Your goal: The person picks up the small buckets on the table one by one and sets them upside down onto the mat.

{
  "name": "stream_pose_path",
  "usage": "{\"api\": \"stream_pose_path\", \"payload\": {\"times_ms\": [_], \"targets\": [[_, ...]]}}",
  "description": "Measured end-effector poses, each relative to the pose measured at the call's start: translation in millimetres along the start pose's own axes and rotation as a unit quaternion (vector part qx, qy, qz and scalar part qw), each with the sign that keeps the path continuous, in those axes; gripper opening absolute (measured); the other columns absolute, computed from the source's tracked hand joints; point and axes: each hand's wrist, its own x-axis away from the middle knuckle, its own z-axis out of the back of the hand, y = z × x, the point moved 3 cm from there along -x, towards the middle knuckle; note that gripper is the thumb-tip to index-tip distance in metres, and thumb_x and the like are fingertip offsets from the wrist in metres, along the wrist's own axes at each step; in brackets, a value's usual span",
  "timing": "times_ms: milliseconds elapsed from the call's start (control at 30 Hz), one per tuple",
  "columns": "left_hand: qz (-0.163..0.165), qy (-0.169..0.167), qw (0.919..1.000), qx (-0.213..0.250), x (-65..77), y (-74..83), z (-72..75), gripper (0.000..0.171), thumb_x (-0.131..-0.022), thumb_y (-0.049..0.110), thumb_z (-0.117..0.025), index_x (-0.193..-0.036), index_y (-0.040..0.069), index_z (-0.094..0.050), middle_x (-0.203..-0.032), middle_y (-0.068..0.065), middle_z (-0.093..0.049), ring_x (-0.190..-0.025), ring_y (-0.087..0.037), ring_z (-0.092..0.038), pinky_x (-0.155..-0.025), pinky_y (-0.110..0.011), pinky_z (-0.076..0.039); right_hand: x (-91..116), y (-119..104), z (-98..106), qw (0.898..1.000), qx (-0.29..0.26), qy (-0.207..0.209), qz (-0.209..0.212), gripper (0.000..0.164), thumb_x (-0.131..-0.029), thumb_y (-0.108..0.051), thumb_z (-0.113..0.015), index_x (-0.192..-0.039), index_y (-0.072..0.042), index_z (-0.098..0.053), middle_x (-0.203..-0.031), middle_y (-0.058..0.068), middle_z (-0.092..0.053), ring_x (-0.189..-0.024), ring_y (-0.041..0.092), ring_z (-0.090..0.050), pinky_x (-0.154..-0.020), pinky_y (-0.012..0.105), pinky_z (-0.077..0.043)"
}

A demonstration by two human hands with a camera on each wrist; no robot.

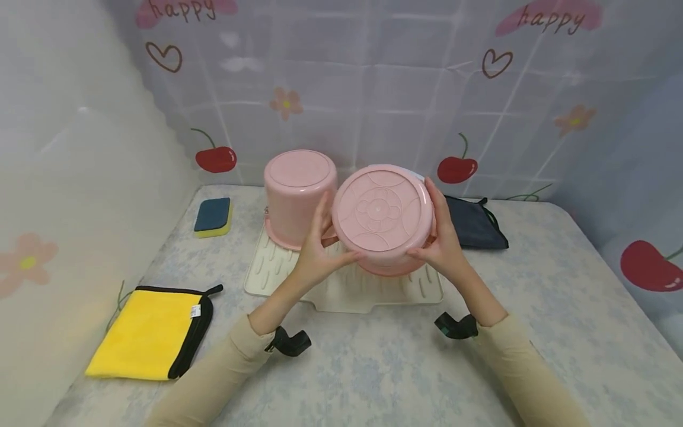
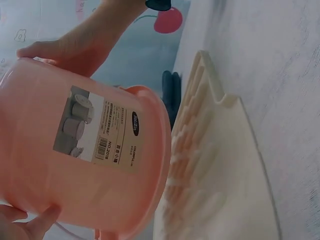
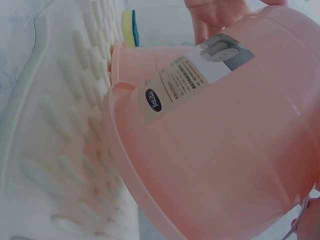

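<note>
A pink plastic bucket (image 1: 380, 207) is held upside down, its patterned base turned up and tilted toward me. My left hand (image 1: 318, 252) grips its left side, and my right hand (image 1: 444, 243) grips the right, thumbs on the near side. Its rim hovers close over a cream drying mat (image 1: 341, 299); whether they touch I cannot tell. A printed label (image 2: 95, 130) shows on the bucket wall in both wrist views. Left of it a second pink bucket (image 1: 300, 204) stands inverted on the mat, near my left fingers.
A blue and yellow sponge (image 1: 213, 216) lies at the back left. Nearer on the left is a folded yellow cloth (image 1: 146, 332) with black trim. A dark grey cloth (image 1: 476, 224) lies behind my right hand. Patterned sheeting lines the back and sides.
</note>
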Motion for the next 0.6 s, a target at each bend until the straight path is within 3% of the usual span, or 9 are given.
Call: {"api": "stream_pose_path", "payload": {"times_ms": [67, 167, 300, 467, 600], "targets": [[0.008, 0.0, 0.9999, -0.015, -8.9, -1.2, -1.9, 0.12, -0.065, 0.044, -0.084, -0.155, 0.02, -0.008, -0.156, -0.003, -0.029, -0.136, -0.022, -0.043, -0.101, -0.039, -0.048, -2.4, 8.1, 4.8, 0.999, -0.019, -0.004, -0.034, 0.12, -0.065, -0.066, -0.073, -0.151, -0.005, -0.016, -0.157, 0.011, -0.021, -0.142, 0.011, -0.025, -0.114, 0.019, -0.026], [0.024, -0.006, 0.9992, -0.032, -25.9, -5.1, -6.9, 0.111, -0.069, 0.034, -0.085, -0.154, 0.024, -0.014, -0.15, -0.007, -0.04, -0.128, -0.023, -0.05, -0.097, -0.038, -0.051, -8.5, 23.9, 14.0, 0.996, -0.032, -0.006, -0.078, 0.118, -0.064, -0.066, -0.074, -0.152, -0.01, -0.018, -0.157, 0.011, -0.023, -0.144, 0.016, -0.023, -0.121, 0.036, -0.019], [0.057, -0.003, 0.9971, -0.052, -48.6, -13.0, -13.7, 0.102, -0.073, 0.022, -0.083, -0.152, 0.027, -0.02, -0.148, -0.007, -0.042, -0.125, -0.026, -0.052, -0.096, -0.04, -0.051, -19.9, 49.9, 24.2, 0.992, -0.043, -0.022, -0.118, 0.116, -0.065, -0.064, -0.075, -0.153, -0.013, -0.018, -0.157, 0.01, -0.024, -0.145, 0.026, -0.022, -0.119, 0.056, -0.013], [0.09, -0.002, 0.9897, -0.112, -71.3, -22.9, -18.3, 0.1, -0.075, 0.028, -0.081, -0.153, 0.024, -0.02, -0.152, -0.004, -0.038, -0.125, -0.028, -0.052, -0.098, -0.038, -0.05, -30.9, 83.5, 29.3, 0.982, -0.089, -0.033, -0.163, 0.109, -0.071, -0.052, -0.078, -0.153, -0.015, -0.016, -0.157, 0.01, -0.024, -0.143, 0.026, -0.025, -0.119, 0.055, -0.016], [0.102, -0.006, 0.9858, -0.133, -83.9, -31.5, -21.1, 0.1, -0.075, 0.03, -0.081, -0.153, 0.021, -0.019, -0.152, -0.005, -0.037, -0.123, -0.028, -0.054, -0.099, -0.036, -0.049, -35.6, 103.0, 32.4, 0.973, -0.113, -0.045, -0.199, 0.093, -0.082, -0.042, -0.072, -0.153, -0.019, -0.015, -0.157, 0.009, -0.024, -0.138, 0.018, -0.031, -0.118, 0.04, -0.028]]}}
